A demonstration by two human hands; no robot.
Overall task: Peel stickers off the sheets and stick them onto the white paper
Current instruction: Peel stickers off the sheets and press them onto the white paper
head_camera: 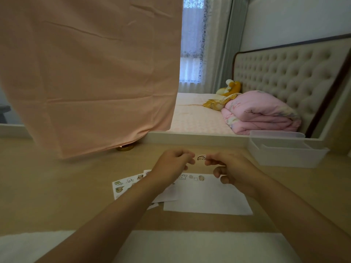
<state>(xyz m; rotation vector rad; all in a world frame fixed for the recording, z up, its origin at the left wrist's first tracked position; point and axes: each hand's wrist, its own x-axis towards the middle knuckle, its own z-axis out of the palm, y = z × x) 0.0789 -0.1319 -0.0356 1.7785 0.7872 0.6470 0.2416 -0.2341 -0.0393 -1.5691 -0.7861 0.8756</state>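
right hand point(235, 171) fingers point(209, 161) pinch 1 sticker point(201, 157) | left hand point(171, 164) fingers point(190, 158) curled, grip unclear | white paper point(209, 198): 4 stickers point(201, 177)

Pink cloth point(91, 73), clear tray point(286, 152) (right)

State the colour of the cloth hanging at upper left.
The cloth is plain peach-pink, creased; the head view shows it.

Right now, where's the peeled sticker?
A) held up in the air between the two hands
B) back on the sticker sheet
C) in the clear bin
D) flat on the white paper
A: the sticker is off the table, pinched at the fingertips of the right hand, with the left hand close beside it, above the far edge of the white paper.
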